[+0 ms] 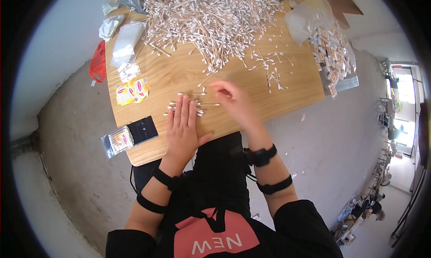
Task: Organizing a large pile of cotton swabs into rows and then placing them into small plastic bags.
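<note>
Cotton swabs [208, 104] lie in a small loose bunch near the table's front edge, partly beneath my left hand [181, 123]. That hand is flat, fingers straight and nearly together, thumb spread toward the edge. My right hand [233, 101] is just beyond the bunch, fingers curled; I cannot tell whether they pinch anything. Bare wood on the table [305, 85] gives my right hand room toward the right edge. Ahead, a big swab heap [211, 24] bounds my reach; leftward, a filled packet [121, 140] juts past the left edge.
</note>
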`<state>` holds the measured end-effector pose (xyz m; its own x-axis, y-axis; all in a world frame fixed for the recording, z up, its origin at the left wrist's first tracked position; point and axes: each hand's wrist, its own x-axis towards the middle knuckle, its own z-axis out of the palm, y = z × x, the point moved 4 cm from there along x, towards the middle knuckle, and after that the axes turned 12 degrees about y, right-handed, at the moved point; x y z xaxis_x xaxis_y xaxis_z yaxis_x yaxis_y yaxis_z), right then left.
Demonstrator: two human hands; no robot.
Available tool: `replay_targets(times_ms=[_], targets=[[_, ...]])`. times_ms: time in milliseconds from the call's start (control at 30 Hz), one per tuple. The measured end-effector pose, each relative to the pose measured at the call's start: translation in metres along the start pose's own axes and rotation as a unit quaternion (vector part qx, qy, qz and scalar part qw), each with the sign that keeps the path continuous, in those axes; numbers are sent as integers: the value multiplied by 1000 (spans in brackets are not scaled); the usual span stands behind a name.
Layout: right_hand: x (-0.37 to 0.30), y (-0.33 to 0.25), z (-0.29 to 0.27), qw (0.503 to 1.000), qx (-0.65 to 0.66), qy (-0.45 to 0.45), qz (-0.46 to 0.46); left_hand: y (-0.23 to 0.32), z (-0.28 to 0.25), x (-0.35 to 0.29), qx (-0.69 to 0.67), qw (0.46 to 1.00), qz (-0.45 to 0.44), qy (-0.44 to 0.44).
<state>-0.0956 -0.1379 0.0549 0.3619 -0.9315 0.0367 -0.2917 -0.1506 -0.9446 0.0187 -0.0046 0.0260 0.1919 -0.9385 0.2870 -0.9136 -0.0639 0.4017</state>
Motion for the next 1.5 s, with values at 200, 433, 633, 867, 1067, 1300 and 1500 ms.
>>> replay_targets(times_ms=[200,433,633,867,1067,1300,1500], targets=[[7,25,25,975,-192,-6,-110,2,-8,-12,8,998,13,-63],[9,32,4,970,-241,-1,-35,1,-7,-2,-13,998,9,-64],[-3,46,-36,996,-41,45,59,-1,8,21,10,1000,-10,7],[-2,60,-79,930,-103,351,-18,-7,8,23,10,999,-49,13],[-12,38,-14,979,-128,149,-58,-3,0,-6,30,998,-8,-59],[-13,34,-5,978,-201,33,-47,0,-14,-18,15,995,14,-97],[-10,36,-28,972,-231,38,-26,1,-11,-16,3,998,-7,-70]])
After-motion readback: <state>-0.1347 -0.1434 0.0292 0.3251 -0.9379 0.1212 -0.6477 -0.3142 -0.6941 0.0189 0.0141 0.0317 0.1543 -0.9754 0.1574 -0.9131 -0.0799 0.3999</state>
